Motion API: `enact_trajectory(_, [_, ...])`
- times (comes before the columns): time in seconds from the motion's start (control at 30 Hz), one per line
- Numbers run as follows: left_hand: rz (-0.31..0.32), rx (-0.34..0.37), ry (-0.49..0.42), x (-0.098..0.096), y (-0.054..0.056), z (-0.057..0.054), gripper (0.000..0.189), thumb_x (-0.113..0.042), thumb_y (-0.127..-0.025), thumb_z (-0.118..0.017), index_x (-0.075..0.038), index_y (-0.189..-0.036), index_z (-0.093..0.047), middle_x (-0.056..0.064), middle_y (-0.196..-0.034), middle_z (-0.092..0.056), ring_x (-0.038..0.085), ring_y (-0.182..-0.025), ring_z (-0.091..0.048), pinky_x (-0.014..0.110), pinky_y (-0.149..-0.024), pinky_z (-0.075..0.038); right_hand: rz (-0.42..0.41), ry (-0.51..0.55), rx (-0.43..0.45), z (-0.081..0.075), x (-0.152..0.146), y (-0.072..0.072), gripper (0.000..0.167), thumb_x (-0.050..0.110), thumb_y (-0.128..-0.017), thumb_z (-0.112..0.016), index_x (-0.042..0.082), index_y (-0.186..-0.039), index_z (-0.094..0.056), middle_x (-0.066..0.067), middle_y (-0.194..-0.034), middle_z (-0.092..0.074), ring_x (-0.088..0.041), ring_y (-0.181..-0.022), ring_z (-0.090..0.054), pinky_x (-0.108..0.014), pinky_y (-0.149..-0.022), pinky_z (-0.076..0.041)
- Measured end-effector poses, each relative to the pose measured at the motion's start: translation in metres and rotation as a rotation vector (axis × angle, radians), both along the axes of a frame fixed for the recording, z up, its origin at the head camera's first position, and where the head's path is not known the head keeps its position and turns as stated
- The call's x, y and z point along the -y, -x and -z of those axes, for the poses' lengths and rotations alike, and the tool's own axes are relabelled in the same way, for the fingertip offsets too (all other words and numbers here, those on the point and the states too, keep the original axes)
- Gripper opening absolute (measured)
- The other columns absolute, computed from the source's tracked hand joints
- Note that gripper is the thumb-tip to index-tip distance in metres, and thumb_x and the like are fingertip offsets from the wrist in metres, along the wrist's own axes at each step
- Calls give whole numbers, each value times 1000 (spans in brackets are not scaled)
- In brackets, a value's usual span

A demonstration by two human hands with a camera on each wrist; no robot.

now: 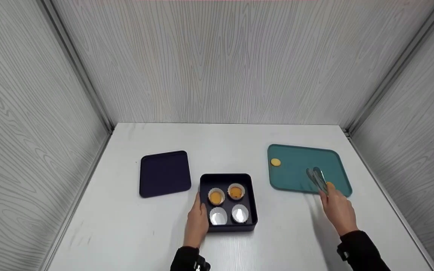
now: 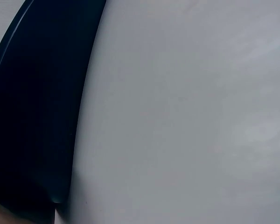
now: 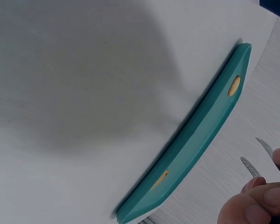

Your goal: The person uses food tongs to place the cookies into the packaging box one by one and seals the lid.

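My left hand [image 1: 196, 223] holds the left side of a dark square box [image 1: 229, 228] near its front corner. Four-sided and shallow, the box contains white fluted cups: an orange round piece [image 1: 216, 197] and a speckled one [image 1: 236, 192] sit in the back two, while the front cups [image 1: 218, 216] show shiny bottoms. In my right hand [image 1: 339, 212] is a pair of metal tongs [image 1: 317, 178], tips apart with nothing between them, above a teal tray [image 1: 296, 177]. On that tray lie a yellow oval piece [image 1: 275, 162] and an orange piece [image 3: 161, 178], the latter mostly covered by the hand in the head view.
A dark flat tray [image 1: 165, 174] lies on the white table [image 1: 126, 226] left of the box. Grey wood-patterned panels [image 1: 224, 64] stand behind and on both sides. The left wrist view mostly shows the box's outer wall [image 2: 42, 102] and tabletop.
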State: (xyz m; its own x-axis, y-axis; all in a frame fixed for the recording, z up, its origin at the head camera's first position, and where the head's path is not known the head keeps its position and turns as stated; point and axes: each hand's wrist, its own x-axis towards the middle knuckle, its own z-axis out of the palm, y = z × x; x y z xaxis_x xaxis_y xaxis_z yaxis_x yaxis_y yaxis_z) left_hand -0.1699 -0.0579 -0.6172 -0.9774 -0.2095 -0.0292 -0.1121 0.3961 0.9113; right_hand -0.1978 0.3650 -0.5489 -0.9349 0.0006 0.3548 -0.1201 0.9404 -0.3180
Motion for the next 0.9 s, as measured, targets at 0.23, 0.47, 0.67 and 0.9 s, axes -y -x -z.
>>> enact_trajectory(0.23, [-4, 8, 23, 0, 0, 1, 52, -18, -109, -40, -7, -160, -34, 25, -152, -47, 43, -138, -47, 56, -116, -37, 33, 5, 44, 1, -11, -5, 46, 16, -105, -57, -16, -137, -52, -39, -109, -64, -55, -87, -66, -63, -68, -54])
enact_trajectory(0.47, [5, -5, 17, 0, 0, 1, 52, -17, -110, -40, -6, -160, -33, 25, -153, -47, 43, -139, -47, 56, -116, -37, 17, -15, -63, 8, -22, -6, 33, 11, -102, -63, -17, -118, -59, -28, -83, -63, -48, -67, -64, -57, -53, -52])
enact_trajectory(0.67, [2, -8, 13, 0, 1, 2, 53, -18, -110, -40, -5, -160, -33, 25, -153, -46, 43, -139, -47, 55, -117, -36, 30, -33, -57, 12, -29, -9, 25, 11, -101, -63, -14, -104, -58, -21, -71, -58, -44, -57, -61, -53, -45, -48])
enact_trajectory(0.9, [-1, -19, 11, 0, 1, 2, 53, -18, -109, -41, -5, -160, -33, 24, -153, -47, 43, -138, -48, 55, -116, -37, 78, -23, 51, 16, -37, -14, 29, 14, -103, -58, -15, -107, -57, -22, -72, -57, -45, -59, -61, -55, -47, -48])
